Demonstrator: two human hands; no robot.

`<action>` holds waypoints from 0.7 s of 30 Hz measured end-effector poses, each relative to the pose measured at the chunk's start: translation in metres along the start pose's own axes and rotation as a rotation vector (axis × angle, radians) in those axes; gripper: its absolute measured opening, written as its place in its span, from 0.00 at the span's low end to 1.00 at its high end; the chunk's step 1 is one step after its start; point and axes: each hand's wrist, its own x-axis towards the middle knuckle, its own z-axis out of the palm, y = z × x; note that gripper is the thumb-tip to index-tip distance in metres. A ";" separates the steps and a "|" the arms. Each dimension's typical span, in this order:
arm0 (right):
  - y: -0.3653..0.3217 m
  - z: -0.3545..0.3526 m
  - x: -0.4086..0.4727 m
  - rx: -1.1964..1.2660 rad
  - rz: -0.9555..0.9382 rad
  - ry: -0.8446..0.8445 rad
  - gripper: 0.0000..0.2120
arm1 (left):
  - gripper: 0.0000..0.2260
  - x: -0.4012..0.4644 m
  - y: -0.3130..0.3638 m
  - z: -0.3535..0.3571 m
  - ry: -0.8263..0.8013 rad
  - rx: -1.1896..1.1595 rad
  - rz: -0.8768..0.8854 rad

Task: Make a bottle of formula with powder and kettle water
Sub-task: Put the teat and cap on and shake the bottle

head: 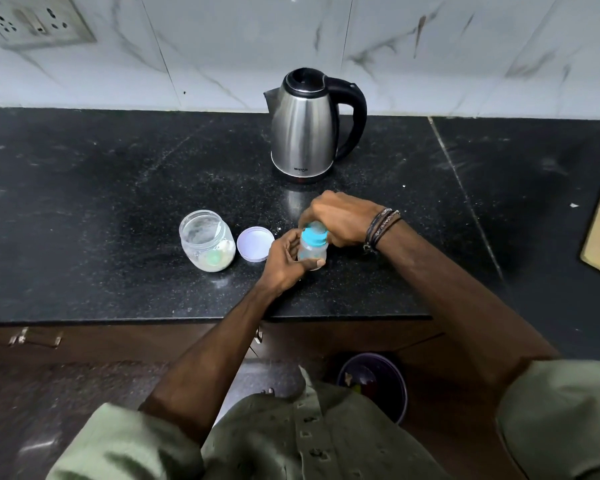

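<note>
**Both Hands on the Bottle at the Counter Edge**

Olive shirt (pixel 302 441), buttoned down the front, fills the bottom of my view, its short sleeves rolled above both elbows. Both my forearms reach forward and converge over the black speckled stone counter (pixel 118 188).

My left hand (pixel 286 261) wraps the lower body of the small clear baby bottle (pixel 311 249), thumb across its front near the base. My right hand (pixel 340 218) arches over the top, fingers curled down around the teal screw collar (pixel 314 235); dark braided bands (pixel 381 228) circle that wrist. The bottle stands upright on the counter, near the front edge.

Just left of it lies a round white lid (pixel 255 244), flat, inner face up. Beside that stands an open clear jar (pixel 207 240), walls dusted with pale powder, a greenish scoop at the bottom.

Behind, against the marble-pattern wall tiles (pixel 430 46), stands a brushed steel kettle (pixel 303 126) with black handle, lid closed.
</note>
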 end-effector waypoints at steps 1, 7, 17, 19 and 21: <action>0.002 -0.001 0.000 -0.005 -0.014 0.008 0.23 | 0.27 0.001 0.000 -0.001 -0.003 0.000 -0.002; 0.001 -0.010 -0.002 -0.032 -0.009 0.020 0.21 | 0.27 0.002 -0.002 -0.001 0.000 0.031 -0.009; -0.007 -0.012 0.005 -0.096 0.062 0.005 0.23 | 0.26 0.001 -0.002 -0.001 -0.001 0.043 -0.007; -0.007 -0.005 0.006 -0.123 0.109 0.104 0.24 | 0.25 0.001 -0.001 -0.001 -0.002 0.047 -0.005; -0.008 0.004 0.008 -0.149 0.170 0.191 0.26 | 0.25 0.001 -0.003 0.000 -0.007 0.043 0.002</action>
